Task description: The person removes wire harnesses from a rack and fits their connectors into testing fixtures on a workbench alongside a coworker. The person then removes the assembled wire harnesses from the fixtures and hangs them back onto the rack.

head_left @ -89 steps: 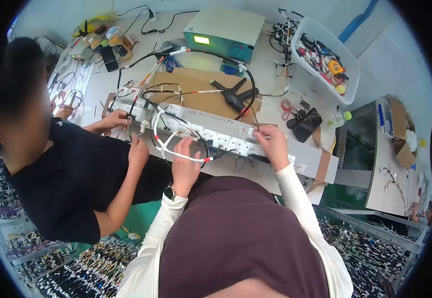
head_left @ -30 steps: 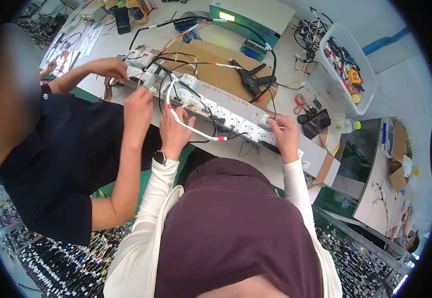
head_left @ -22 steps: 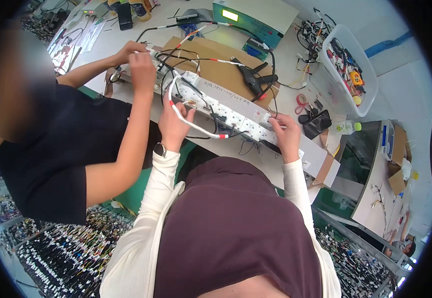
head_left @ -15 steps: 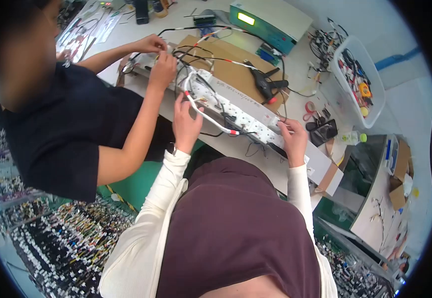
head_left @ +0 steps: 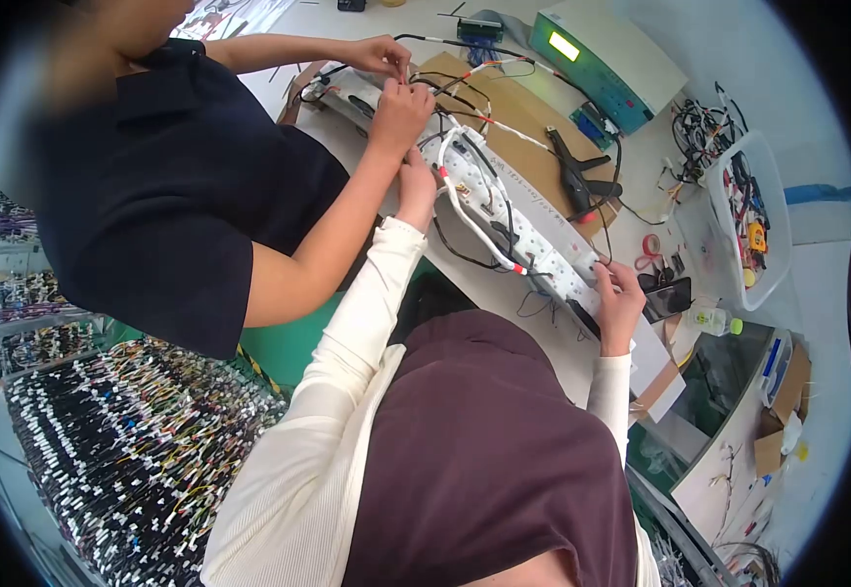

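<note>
A long white fixture board (head_left: 533, 230) with rows of sockets lies diagonally across the bench. A wire harness (head_left: 465, 210) with white and black sleeved branches and red bands loops over it. My left hand (head_left: 416, 188) is at the board's left part, close beside a co-worker's hand; its fingers are partly hidden, so their grip cannot be made out. My right hand (head_left: 621, 301) is at the board's right end, thumb and forefinger pinched round the end of a thin black cable (head_left: 609, 230). The co-worker's two hands (head_left: 401, 112) work at the harness's upper left.
Behind the board lie cardboard (head_left: 533, 147) and a black clamp (head_left: 577, 181). A green tester (head_left: 606, 59) with a lit display stands at the back. To the right are a white bin (head_left: 753, 235) of parts, red tape (head_left: 650, 245), a phone (head_left: 668, 298) and a bottle (head_left: 714, 321).
The view has swung left, so the bench appears further right. My left hand has moved up along the board, towards the co-worker's hands. My right hand stays at the board's right end.
</note>
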Tool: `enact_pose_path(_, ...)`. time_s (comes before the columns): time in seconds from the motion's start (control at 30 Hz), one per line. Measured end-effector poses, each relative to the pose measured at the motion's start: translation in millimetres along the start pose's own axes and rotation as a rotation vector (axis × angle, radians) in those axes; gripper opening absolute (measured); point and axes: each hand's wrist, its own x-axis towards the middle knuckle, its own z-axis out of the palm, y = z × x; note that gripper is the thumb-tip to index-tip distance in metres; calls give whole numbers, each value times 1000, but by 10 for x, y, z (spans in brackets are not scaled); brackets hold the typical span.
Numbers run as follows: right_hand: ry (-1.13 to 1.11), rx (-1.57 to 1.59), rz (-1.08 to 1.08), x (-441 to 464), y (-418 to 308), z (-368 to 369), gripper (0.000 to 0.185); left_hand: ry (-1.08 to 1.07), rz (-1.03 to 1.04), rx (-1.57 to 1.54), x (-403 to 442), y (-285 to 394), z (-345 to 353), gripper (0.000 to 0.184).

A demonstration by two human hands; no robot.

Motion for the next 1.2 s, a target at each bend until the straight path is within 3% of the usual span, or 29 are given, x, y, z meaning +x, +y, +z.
enact_pose_path(0.07,-8,-4,13,-23,20,-3,21,-33,-155,-13,65,-32,17,52)
enact_pose_path(0.1,-6,-12,7,-16,25,-7,21,-4,39,-56,138,-237,41,51)
enact_pose_path(0.27,4,0,4,6,46,11,20,146,55,238,132,-426,66,43)
enact_pose_path(0.37,-7,-13,6,7,28,1,20,-33,-115,28,-64,-326,-60,40)
enact_pose_path(0.43,-12,-13,15,6,17,5,20,-80,232,146,-108,-441,-170,30)
enact_pose_path(0.77,-2,-17,26,-1,-58,4,21,-193,257,356,-246,-504,-332,27)
enact_pose_path(1.2,12,17,6,-3,-67,-10,18,-391,384,653,-152,101,-347,24)
